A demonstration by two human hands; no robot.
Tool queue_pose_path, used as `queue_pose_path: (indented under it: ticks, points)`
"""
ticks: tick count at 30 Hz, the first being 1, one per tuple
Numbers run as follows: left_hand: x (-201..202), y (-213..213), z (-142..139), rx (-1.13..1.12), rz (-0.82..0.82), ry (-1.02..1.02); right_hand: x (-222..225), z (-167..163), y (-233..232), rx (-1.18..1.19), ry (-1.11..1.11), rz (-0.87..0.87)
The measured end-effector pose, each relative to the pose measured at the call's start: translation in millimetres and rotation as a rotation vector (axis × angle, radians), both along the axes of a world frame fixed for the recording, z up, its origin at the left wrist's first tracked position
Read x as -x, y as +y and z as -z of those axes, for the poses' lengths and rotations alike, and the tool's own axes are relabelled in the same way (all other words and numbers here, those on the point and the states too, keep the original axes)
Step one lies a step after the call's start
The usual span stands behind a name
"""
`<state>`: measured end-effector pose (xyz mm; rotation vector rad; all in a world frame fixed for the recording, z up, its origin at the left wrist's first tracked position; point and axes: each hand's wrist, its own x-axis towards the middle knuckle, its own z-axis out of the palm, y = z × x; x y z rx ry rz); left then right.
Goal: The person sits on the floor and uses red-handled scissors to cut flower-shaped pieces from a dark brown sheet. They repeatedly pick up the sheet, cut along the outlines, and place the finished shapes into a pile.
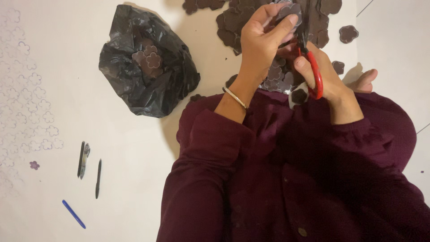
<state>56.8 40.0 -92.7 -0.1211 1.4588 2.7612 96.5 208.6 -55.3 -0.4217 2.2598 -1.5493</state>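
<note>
Cutting step: our left hand [262, 33] pinches a dark flower-shaped cutout [290, 10] above the heap of cut flowers [273, 78] while our right hand [323, 74], closed through the red-handled scissors [312, 67], trims it; next, we judge, turning the piece into the blades.

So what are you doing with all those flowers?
A person in a dark red top is cutting out flower shapes. The left hand holds up a brown flower piece, and the right hand works red-handled scissors into it. A pile of cut flowers lies ahead, more sit in a black plastic bag, and pens lie beside.
</note>
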Motion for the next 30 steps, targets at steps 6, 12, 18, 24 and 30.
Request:
queue_pose_path:
  ticks: [6, 12, 18, 24, 30]
  points:
    - [-1, 1, -2, 0.016, 0.028, -0.036, -1, 2, 3, 0.015, -0.064, -0.010]
    - [-3, -1, -9, -0.004, 0.023, -0.070, 1, 3, 3, 0.058, -0.034, -0.060]
    - [-3, 3, -12, 0.039, -0.015, -0.127, 0, 1, 3, 0.064, -0.048, -0.083]
    - [-7, 7, -6, 0.037, -0.041, -0.088, -1, 0, -1, 0.039, -0.046, -0.075]
    - [-4, 14, 6, -0.052, -0.054, 0.002, 1, 2, -3, 0.032, -0.026, -0.080]
